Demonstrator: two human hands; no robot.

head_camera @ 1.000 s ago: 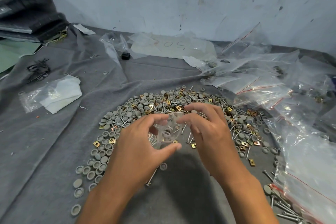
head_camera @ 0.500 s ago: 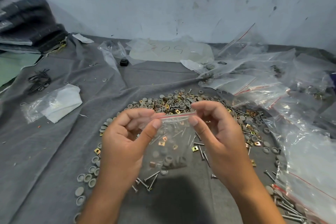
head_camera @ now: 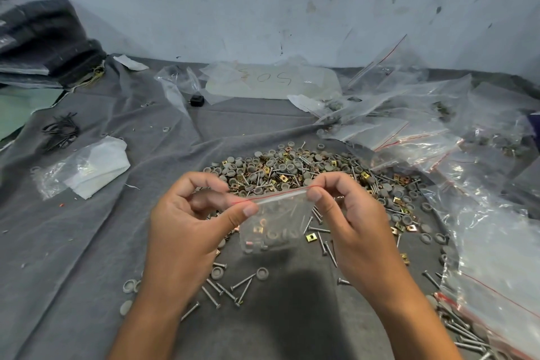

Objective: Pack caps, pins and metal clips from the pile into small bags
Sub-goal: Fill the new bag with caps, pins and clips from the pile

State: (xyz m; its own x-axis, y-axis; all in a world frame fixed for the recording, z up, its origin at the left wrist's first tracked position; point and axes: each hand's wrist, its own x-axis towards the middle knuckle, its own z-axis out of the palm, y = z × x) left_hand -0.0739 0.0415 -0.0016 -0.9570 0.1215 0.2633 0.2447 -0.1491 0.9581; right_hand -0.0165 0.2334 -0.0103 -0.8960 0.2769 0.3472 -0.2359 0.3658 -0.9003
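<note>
left hand [head_camera: 187, 231]: thumb-and-finger pinch | right hand [head_camera: 353, 222]: same pinch, other fingers seemingly curled | forearms converging

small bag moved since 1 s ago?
Yes. The small bag has come up and now hangs stretched between both hands, higher against the pile than before.

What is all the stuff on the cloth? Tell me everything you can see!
small bag: one, clear with a red strip, held up over the pile, some parts inside
pile: one big heap of grey caps, silver pins and gold clips, middle of the cloth
cloth: one, grey, covering the work surface
empty bags: many, clear with red strips, right side
white paper in plastic: one, left
black box: one, small, at the back
black wires: a bundle, far left
left hand: pinches the bag's top left corner
right hand: pinches the top right corner
</note>
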